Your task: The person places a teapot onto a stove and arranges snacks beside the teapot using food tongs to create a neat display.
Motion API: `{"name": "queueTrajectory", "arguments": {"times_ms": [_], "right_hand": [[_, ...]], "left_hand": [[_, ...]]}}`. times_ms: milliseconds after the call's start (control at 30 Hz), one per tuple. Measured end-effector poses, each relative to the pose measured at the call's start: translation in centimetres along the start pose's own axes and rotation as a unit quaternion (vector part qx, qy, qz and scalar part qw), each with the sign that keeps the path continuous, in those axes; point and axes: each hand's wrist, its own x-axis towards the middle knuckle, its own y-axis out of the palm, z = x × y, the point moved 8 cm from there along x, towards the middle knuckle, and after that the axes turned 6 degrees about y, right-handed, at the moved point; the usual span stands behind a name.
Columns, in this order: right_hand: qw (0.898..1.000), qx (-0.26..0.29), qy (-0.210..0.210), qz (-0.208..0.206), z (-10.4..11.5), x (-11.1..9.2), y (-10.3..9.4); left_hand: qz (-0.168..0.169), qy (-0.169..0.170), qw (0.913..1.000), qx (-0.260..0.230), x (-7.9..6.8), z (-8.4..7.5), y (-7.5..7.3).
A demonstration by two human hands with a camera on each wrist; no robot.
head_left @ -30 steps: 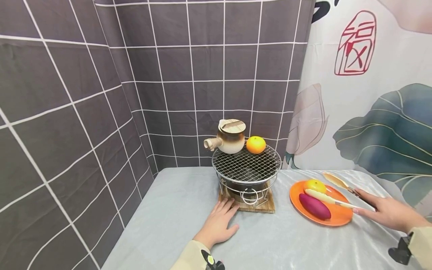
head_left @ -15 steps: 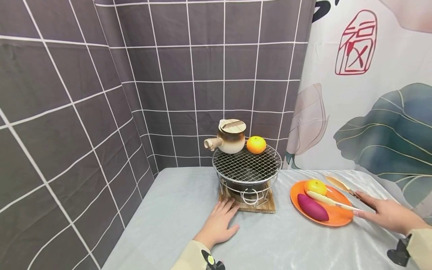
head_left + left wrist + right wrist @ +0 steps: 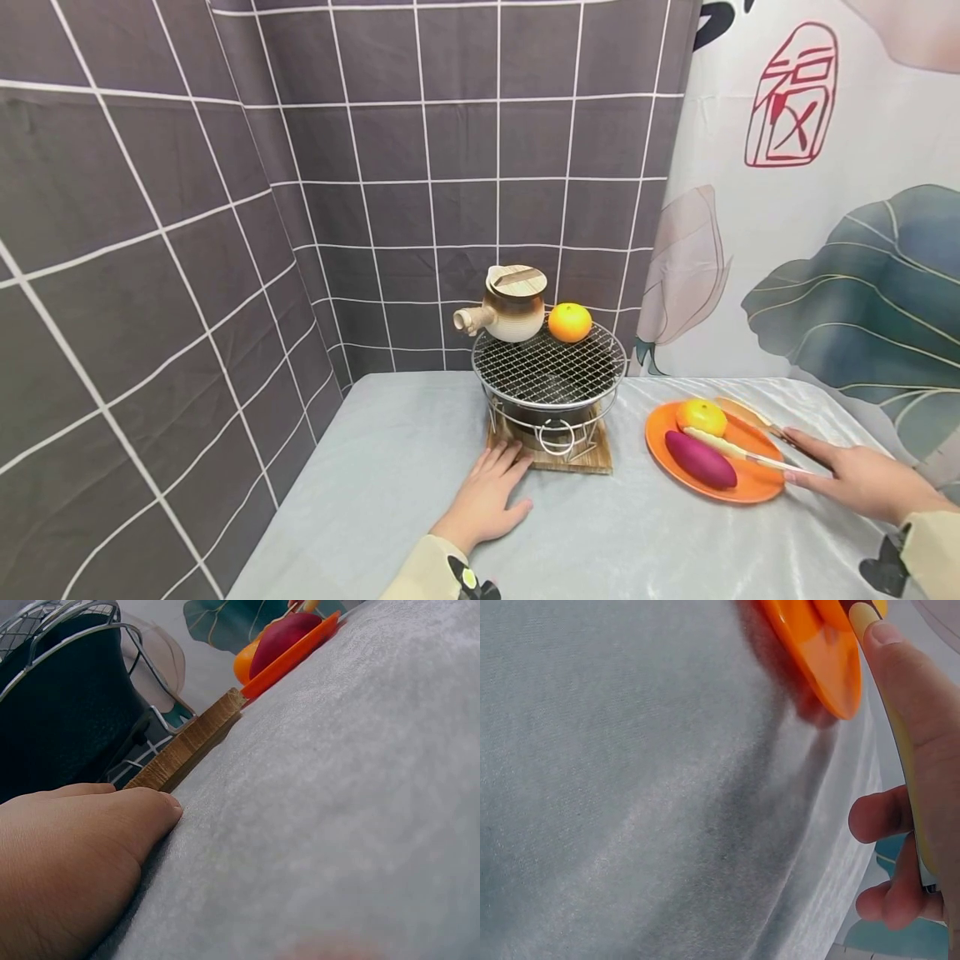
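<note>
My right hand (image 3: 862,479) grips a pair of tongs (image 3: 768,460) with pale wooden tips, thumb along one arm in the right wrist view. In the head view the tongs' arms are apart, one tip in front of the mandarin orange (image 3: 701,415) and the other behind it; contact is hard to tell. Beside the fruit lies a purple sweet potato (image 3: 701,460), both on an orange plate (image 3: 757,487). My left hand (image 3: 483,496) lies flat on the cloth, fingertips at the wooden board (image 3: 592,458) beneath a small round grill (image 3: 551,375).
On the grill's wire mesh stand a clay pot (image 3: 516,308) with a wooden lid and side handle, and a second mandarin orange (image 3: 569,322). A grey tablecloth (image 3: 390,467) covers the table. Dark gridded curtain (image 3: 390,208) hangs behind and to the left.
The tongs' arms have come closer together around the mandarin orange on the plate. The sweet potato shifted left, then back right. My left hand has stayed still.
</note>
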Motion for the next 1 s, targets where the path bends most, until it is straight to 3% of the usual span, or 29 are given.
{"name": "queueTrajectory", "arguments": {"times_ms": [633,800,1000], "right_hand": [[1.000,0.004,-0.012,-0.007,0.4,-0.1,-0.3],[0.998,0.013,-0.029,-0.045,0.5,-0.4,-1.4],[0.999,0.001,-0.022,-0.040,0.6,0.0,-3.1]], "left_hand": [[-0.009,0.004,0.9999,-0.008,0.0,-0.2,-0.3],[-0.010,0.006,0.9999,-0.009,0.0,-0.2,-0.3],[-0.013,0.007,0.9999,-0.006,0.0,0.0,-0.2]]}}
